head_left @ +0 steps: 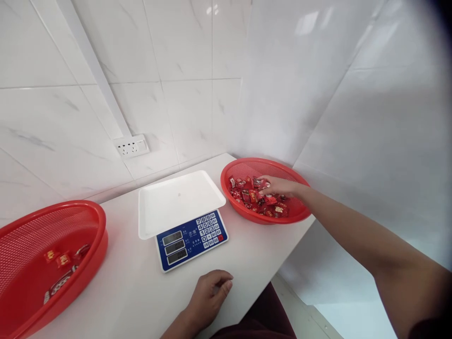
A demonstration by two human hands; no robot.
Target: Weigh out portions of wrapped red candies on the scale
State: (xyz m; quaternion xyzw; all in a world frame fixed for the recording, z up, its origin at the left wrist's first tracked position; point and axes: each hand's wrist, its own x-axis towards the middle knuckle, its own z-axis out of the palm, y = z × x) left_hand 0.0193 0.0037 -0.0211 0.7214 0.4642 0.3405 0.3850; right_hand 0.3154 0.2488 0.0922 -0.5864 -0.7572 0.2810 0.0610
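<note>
Right hand [273, 185]: fingers among glossy, red-wrapped candies [252, 195], round red perforated-plastic basket [252, 167]; grip indeterminable. Left hand [210, 297]: empty-looking, loosely curled.

The blue-and-white flat plastic scale [183, 220] has white square keys [207, 231] that say 7, 8, 9, then 4, 5, 6, then 1, 2, 3, and under those a 0 and a dot. Beside the keys, white Chinese letters say 志准. On the 3 long grey glassy screens [175, 247], the middle and bottom seem to show 0.00; the top is blurry. The small shiny red packets [252, 195] have writing too tiny to read.
</note>
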